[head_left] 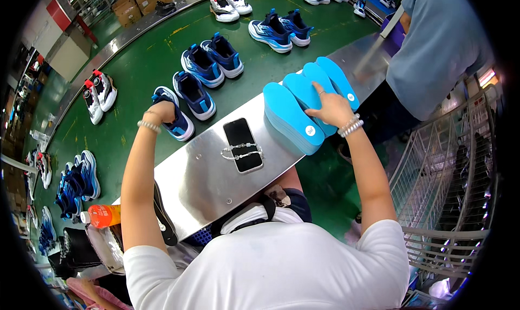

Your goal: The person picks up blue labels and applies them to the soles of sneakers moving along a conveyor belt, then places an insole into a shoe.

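My left hand [164,112] reaches into the opening of a blue-and-navy sneaker [179,127] on the green surface, its fingers hidden inside. Right beside that shoe stands a matching sneaker [195,97]. On the right, my right hand [334,109] rests over the bright blue insoles, with thumb and index finger apart and the other fingers partly hidden. The insoles lie in stacks on the metal shelf: a tall front stack [290,115] with a round white sticker, a middle stack [301,89] under my fingers, and more insoles [337,78] behind.
A phone [244,145] with a beaded bracelet on it lies on the metal shelf [189,193]. More sneakers [210,61] stand across the green surface [146,66]. An orange bottle [102,216] is at left. At right are a person in a blue-grey top [439,44] and a wire rack [433,174].
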Action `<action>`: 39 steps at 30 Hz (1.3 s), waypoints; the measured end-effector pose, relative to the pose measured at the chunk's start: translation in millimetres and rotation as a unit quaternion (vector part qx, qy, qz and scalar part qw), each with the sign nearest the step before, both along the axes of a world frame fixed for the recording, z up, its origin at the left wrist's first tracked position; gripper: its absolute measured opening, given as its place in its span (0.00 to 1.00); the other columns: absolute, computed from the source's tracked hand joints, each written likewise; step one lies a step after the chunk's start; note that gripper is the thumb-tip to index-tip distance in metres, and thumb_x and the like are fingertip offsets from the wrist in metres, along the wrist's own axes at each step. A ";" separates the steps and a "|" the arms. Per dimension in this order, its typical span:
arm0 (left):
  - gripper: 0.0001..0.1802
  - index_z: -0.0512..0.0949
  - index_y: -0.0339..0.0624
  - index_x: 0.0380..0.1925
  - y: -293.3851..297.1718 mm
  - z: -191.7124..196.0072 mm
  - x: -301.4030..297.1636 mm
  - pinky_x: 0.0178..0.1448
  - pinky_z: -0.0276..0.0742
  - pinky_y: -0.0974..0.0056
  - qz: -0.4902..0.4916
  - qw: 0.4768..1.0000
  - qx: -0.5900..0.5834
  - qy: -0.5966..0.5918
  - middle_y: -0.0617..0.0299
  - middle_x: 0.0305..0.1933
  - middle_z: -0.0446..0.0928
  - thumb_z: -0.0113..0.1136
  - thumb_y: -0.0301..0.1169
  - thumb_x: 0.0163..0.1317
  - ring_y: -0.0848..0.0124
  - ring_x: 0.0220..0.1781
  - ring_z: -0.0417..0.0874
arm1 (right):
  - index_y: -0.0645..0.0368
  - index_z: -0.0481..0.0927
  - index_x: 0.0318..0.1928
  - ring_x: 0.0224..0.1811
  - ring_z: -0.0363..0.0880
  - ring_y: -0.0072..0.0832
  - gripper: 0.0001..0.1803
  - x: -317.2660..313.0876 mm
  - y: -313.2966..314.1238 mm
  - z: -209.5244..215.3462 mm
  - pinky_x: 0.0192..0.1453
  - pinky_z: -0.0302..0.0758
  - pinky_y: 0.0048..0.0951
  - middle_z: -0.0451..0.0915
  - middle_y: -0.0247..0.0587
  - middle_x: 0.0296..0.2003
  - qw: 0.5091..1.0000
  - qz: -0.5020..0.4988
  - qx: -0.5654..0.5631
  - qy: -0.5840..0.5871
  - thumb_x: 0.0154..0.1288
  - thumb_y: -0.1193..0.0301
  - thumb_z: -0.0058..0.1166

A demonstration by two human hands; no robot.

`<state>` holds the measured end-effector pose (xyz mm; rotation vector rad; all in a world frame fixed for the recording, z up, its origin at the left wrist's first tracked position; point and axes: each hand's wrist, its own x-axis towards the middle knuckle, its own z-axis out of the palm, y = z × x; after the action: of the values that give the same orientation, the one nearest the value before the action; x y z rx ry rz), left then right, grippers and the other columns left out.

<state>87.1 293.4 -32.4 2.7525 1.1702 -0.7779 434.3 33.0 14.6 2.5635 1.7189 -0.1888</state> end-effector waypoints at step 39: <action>0.13 0.78 0.35 0.23 -24.4 -30.1 2.6 0.54 0.62 0.59 0.169 0.802 0.293 -0.492 0.45 0.21 0.75 0.51 0.34 0.51 0.54 0.29 0.75 | 0.55 0.71 0.51 0.52 0.71 0.31 0.19 -255.9 239.5 -66.3 0.51 0.70 0.33 0.71 0.41 0.51 0.969 0.221 -0.032 0.103 0.60 0.64 0.40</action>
<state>89.6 269.0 -62.5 2.4725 1.6303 1.1127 178.4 272.5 -51.7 2.1066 2.2590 -0.4923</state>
